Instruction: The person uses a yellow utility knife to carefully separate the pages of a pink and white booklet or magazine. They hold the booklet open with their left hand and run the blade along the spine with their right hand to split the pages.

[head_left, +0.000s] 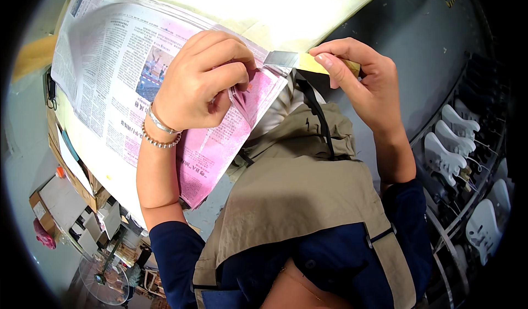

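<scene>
My left hand (206, 80) is closed, its curled fingers gripping a bunched edge of pink-stained newspaper (212, 149). Between the thumb and fingers of my right hand (363, 80) is a flat metal blade (282, 59) with a yellow grip. The blade points left, its tip close to the newspaper's right corner beside my left fingers; whether the two touch I cannot tell. More printed newspaper sheets (104, 67) lie in a stack on the pale table, under and beyond my left hand. What lies inside my left fist is partly hidden.
The pale table (247, 6) reaches away at the top. White guitar-body shapes (440, 157) hang on a rack to the right. Lower left are cardboard boxes (39, 210) and a standing fan (102, 279). My tan apron (297, 199) is close to the table edge.
</scene>
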### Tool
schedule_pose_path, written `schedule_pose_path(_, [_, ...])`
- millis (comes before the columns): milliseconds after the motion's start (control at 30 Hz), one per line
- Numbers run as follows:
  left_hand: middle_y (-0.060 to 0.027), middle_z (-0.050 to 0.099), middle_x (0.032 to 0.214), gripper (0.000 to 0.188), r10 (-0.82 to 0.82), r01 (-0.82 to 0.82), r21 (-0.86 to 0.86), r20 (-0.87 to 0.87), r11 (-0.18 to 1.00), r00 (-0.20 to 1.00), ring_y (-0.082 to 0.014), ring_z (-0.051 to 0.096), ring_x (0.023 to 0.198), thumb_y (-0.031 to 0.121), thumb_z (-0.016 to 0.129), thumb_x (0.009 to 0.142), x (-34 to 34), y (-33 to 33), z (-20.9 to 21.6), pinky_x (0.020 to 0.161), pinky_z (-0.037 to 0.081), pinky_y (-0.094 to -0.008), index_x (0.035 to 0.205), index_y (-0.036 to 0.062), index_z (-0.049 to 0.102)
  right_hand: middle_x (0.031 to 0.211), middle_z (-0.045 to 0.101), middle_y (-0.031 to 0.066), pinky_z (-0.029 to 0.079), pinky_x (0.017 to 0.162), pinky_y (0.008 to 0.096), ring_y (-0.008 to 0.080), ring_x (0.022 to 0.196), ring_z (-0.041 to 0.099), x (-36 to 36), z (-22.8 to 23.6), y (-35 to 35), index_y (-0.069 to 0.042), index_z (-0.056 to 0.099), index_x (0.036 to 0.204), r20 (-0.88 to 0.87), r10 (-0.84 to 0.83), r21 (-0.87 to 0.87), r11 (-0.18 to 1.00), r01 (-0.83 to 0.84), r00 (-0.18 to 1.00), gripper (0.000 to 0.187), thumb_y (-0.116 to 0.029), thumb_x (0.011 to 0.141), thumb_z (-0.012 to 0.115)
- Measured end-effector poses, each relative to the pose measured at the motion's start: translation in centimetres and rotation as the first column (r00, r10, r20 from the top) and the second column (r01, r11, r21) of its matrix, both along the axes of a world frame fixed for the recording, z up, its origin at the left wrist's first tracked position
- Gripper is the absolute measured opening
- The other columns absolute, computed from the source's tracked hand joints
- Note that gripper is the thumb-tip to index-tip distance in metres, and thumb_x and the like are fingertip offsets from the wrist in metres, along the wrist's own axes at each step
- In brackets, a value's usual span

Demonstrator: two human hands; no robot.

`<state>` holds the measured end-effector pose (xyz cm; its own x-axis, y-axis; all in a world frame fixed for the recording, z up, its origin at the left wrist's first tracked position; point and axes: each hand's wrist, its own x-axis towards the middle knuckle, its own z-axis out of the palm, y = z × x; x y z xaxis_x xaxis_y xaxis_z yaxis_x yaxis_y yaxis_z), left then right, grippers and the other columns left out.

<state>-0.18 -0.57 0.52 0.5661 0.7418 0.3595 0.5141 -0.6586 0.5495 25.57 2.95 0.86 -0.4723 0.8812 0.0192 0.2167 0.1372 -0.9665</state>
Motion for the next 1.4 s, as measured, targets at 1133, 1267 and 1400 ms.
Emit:
schedule_pose_path(1133, [-0.0099, 0.069, 0.102, 0.023, -0.001, 0.001, 0.003, -0.024, 1.0, 1.0, -0.0309, 0.06, 0.096, -0.006, 0.051, 0.045, 0.2, 0.0, -0.5, 0.079, 0.049, -0.0369, 0.066, 0.0029, 0.053, 0.06, 0.05, -0.0057, 0.029, 0.047, 0.0181, 0.0012, 0.053, 0.042, -1.8, -1.4, 7.7, -0.003, 0.07, 0.094, 0.107, 0.594, -0.217, 0.796, -0.564, 0.797, 0.023, -0.024, 0.093, 0.061])
schedule_pose_path(1267, [-0.0096, 0.069, 0.101, 0.022, -0.005, 0.006, 0.022, -0.042, 1.0, 0.999, -0.0307, 0.061, 0.096, -0.008, 0.051, 0.047, 0.2, 0.1, -0.7, 0.078, 0.051, -0.0366, 0.066, 0.0023, 0.055, 0.061, 0.051, -0.0053, 0.03, 0.046, 0.0181, 0.0017, 0.054, 0.043, -2.2, -1.2, 6.9, -0.003, 0.07, 0.095, 0.097, 0.598, -0.27, 0.786, -0.557, 0.796, 0.022, -0.023, 0.093, 0.061])
schedule_pose_path(1400, [-0.0095, 0.069, 0.1, 0.021, -0.013, 0.013, 0.002, -0.027, 1.0, 1.0, -0.031, 0.062, 0.094, -0.008, 0.052, 0.048, 0.1, 0.2, -0.8, 0.077, 0.051, -0.0362, 0.066, 0.0017, 0.054, 0.065, 0.056, -0.0048, 0.031, 0.046, 0.0177, 0.0015, 0.055, 0.045, -1.7, -1.5, 7.1, -0.003, 0.07, 0.095, 0.134, 0.603, -0.289, 0.783, -0.551, 0.787, 0.022, -0.023, 0.093, 0.061])
